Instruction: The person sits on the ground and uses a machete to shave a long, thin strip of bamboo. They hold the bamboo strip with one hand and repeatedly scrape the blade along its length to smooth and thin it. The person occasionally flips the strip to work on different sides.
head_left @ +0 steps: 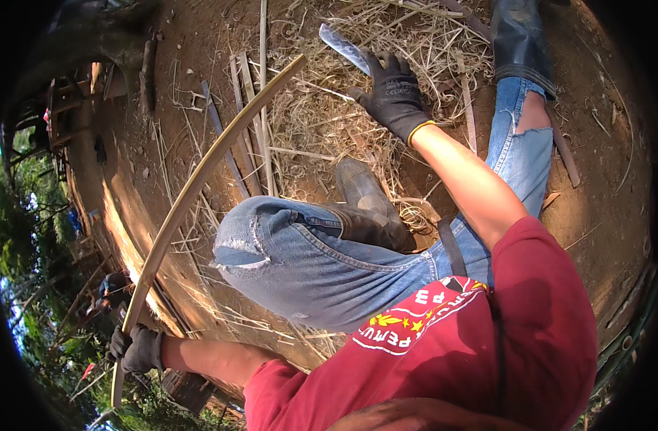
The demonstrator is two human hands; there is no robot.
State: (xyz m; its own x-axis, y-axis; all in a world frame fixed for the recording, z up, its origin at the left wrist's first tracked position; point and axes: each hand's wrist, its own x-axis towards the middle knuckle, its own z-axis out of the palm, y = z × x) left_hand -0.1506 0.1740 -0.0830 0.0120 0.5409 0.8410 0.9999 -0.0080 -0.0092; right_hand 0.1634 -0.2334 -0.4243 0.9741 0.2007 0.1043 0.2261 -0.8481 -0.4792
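My left hand (136, 350), in a dark work glove, is closed round the lower end of a long, flat, pale strip of bamboo or wood (191, 188). The strip slants up and to the right, and its far end reaches over the ground short of my right hand. My right hand (395, 93), gloved the same way, grips a knife with a broad grey blade (344, 47) that points up and left. Its handle is hidden in the glove. A thin pale sliver (329, 90) ends by the right thumb; whether they touch I cannot tell.
Curly shavings (429, 43) cover the brown soil round my right hand. Several long strips (264, 144) lie left of my boot (368, 197). My bent knee in torn jeans (246, 241) is between my arms. Greenery (27, 244) and a distant person (113, 287) appear at far left.
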